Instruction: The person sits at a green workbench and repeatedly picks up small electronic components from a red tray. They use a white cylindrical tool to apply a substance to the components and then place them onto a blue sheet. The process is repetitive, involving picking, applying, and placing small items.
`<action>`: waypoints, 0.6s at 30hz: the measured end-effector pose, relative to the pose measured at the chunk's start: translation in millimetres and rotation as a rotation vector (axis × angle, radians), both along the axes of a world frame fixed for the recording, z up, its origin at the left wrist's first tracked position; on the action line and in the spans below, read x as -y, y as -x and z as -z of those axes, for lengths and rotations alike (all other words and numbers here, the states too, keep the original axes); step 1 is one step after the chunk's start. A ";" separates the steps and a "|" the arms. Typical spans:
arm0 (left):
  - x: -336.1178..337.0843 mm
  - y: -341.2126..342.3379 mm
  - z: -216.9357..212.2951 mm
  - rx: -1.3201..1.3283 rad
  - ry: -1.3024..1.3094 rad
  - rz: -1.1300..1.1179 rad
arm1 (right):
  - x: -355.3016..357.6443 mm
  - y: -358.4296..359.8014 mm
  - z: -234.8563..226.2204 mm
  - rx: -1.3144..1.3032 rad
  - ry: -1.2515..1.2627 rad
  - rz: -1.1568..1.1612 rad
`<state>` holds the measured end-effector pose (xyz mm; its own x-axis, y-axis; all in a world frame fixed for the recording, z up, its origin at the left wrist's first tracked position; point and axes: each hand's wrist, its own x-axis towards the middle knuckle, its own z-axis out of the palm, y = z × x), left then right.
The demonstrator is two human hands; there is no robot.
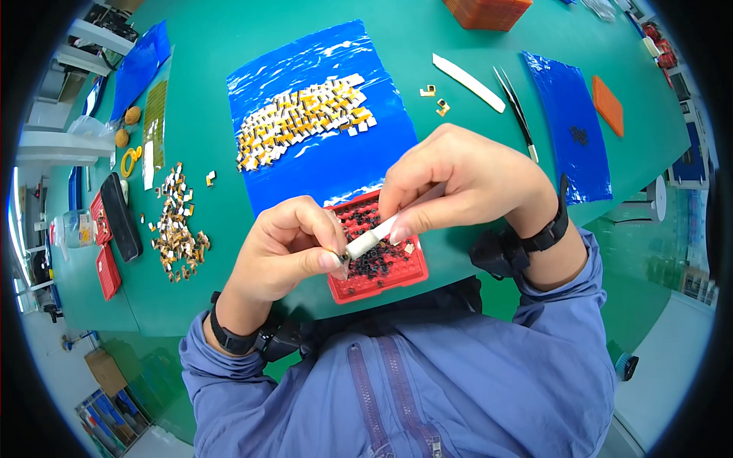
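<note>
A wide green table point(229, 46) fills the view, evenly lit — no shadows of note. At the left edge stand white shelves point(53, 145), and below them a pale floor point(61, 382) with a cardboard box point(105, 372).

A single wide fisheye view from the person's head, looking steeply down and close onto the left hand point(286, 248) and right hand point(458, 183). Beyond the fingertips point(330, 259) the green table point(229, 46) stretches away, its edges bending near the dark rim; below the fingers, blue sleeves point(397, 397) enter.
</note>
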<state>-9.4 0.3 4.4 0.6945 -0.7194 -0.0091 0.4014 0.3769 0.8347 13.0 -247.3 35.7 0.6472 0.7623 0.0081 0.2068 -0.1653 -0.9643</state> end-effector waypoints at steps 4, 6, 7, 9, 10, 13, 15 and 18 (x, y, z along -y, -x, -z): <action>-1.0 -1.4 -3.6 0.014 -0.010 0.040 | 5.2 -4.4 2.1 0.048 -0.008 0.027; -0.5 -1.9 -4.4 0.080 -0.019 0.056 | 6.6 -5.4 1.1 0.052 0.017 0.052; -1.2 -1.0 -6.2 0.068 -0.048 0.050 | 7.2 -6.6 0.5 0.028 0.034 0.060; -1.0 -1.5 -5.6 0.189 -0.089 0.049 | 7.7 -7.9 0.6 0.026 0.042 0.087; -1.0 -1.7 -5.5 0.250 -0.109 0.047 | 7.8 -8.7 0.5 0.026 0.046 0.099; -1.6 -3.3 -6.5 0.390 -0.188 0.054 | 7.9 -10.3 4.6 0.043 0.028 0.111; -1.6 -3.0 -6.6 0.454 -0.234 0.042 | 8.1 -10.7 5.5 0.056 0.028 0.120; -1.9 -2.6 -7.7 0.550 -0.288 0.033 | 7.4 -10.7 6.4 0.057 0.010 0.142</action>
<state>-6.8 2.2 12.1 0.6301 -0.7625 0.1469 -0.1085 0.1009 0.9890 23.7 -254.7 29.3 0.7474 0.6631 0.0408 0.2353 -0.2068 -0.9497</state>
